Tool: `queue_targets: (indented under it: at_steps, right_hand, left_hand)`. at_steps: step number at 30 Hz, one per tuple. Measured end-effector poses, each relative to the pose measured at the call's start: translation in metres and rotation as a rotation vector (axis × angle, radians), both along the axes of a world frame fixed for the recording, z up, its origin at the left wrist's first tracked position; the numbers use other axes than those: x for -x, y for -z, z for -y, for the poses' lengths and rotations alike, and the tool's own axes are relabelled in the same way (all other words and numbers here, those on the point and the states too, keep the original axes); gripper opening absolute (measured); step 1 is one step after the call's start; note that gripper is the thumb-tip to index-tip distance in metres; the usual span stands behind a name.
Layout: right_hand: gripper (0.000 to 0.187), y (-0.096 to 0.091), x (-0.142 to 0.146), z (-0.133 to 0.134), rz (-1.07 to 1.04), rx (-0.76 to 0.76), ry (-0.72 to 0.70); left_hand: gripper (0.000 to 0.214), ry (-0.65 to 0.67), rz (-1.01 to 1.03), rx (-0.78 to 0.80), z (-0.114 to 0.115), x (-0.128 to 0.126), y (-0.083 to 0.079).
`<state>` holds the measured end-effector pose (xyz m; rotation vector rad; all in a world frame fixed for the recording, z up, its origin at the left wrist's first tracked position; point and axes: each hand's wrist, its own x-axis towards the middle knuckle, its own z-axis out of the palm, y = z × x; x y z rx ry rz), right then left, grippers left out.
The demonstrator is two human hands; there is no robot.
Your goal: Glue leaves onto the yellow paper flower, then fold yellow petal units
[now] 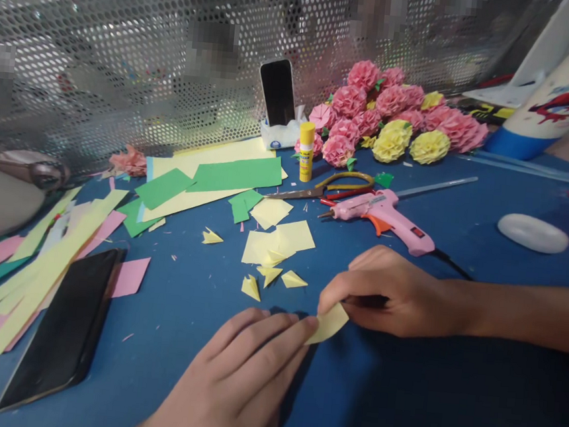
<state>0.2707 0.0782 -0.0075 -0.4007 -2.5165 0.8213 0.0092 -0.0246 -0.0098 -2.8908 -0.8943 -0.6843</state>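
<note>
Between my two hands is a small piece of pale yellow paper (328, 325), slightly curved. My left hand (251, 363) has its fingers closed on the paper's left edge, the thumb hidden underneath. On its upper edge, my right hand (387, 292) pinches with thumb and forefinger. Just beyond lie several small folded yellow paper pieces (270, 275) with pointed tips. Behind those are flat yellow paper squares (295, 236). A pink glue gun (388, 217) rests past my right hand, its nozzle pointing left.
Scissors (311, 192) lie beside a yellow glue stick (306, 152). Pink and yellow paper flowers (363, 114) are heaped at the back. A phone (63, 327) and paper strips (55, 266) are at left, green sheets (238, 173) behind. A white oval object (533, 233) and bottle (553, 97) stand right.
</note>
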Motion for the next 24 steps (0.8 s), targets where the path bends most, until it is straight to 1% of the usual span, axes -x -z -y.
queue_targets:
  at_steps: [3, 6, 8, 12, 13, 15, 18, 21, 24]
  right_hand:
    - [0.018, -0.0001, 0.0001, -0.0006, -0.013, -0.043, -0.052]
    - [0.019, -0.0027, 0.0002, -0.0012, -0.002, -0.012, -0.112]
    - [0.021, -0.0045, 0.0004, -0.0020, 0.014, 0.019, -0.121]
    - [0.015, -0.0039, 0.0016, -0.0036, 0.005, 0.094, -0.086]
    - [0.017, -0.0029, 0.0019, -0.0037, 0.006, 0.105, -0.068]
    - [0.027, -0.0012, 0.0026, -0.0036, 0.010, 0.099, -0.030]
    - [0.033, -0.0001, 0.0035, -0.0033, 0.015, 0.074, -0.020]
    - [0.033, -0.0003, 0.0040, -0.0034, 0.032, 0.093, -0.028]
    - [0.031, -0.0008, 0.0043, -0.0042, 0.035, 0.118, -0.036]
  left_hand:
    - [0.034, 0.048, 0.010, -0.009, 0.0003, -0.0008, 0.0003]
    - [0.032, 0.070, 0.009, -0.034, 0.0011, -0.0018, -0.0006]
    - [0.033, 0.062, -0.005, -0.051, 0.0017, -0.0016, -0.0012]
    - [0.040, 0.015, 0.001, -0.012, 0.0012, 0.0010, -0.0012]
    - [0.042, 0.006, 0.003, 0.005, 0.0008, 0.0017, -0.0011]
    - [0.043, 0.004, 0.001, 0.039, 0.0000, 0.0026, -0.0010]
    - [0.042, 0.019, 0.018, 0.073, -0.0007, 0.0018, -0.0018]
    - [0.040, 0.029, 0.027, 0.084, -0.0016, -0.0011, -0.0040]
    - [0.040, 0.070, 0.037, 0.113, -0.0033, -0.0035, -0.0063]
